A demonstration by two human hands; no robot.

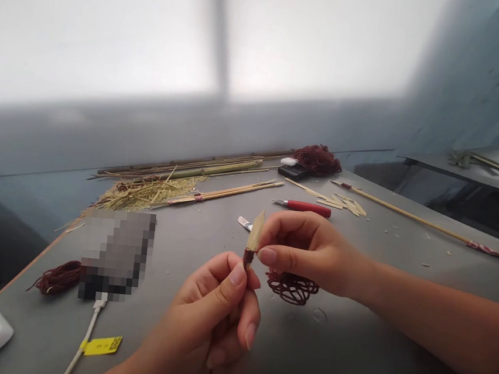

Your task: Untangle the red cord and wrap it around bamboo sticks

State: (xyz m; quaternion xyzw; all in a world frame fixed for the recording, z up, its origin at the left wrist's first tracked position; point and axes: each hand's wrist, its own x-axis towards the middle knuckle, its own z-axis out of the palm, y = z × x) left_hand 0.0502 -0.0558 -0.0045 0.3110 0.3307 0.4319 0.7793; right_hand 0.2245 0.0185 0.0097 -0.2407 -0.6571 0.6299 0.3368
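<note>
My left hand is closed round a thin bamboo stick, holding it upright near the table's front. A pale flat bamboo tip stands at the stick's top, bound with dark red thread. My right hand pinches that tip and the wrap with thumb and fingers. A loose tangle of the same red thread lies on the grey table just under my right hand.
A red-handled knife lies behind my hands, with bamboo slivers beside it. Long bamboo sticks, straw, red thread bundles, a white cable with a yellow tag and a blurred-out object lie around.
</note>
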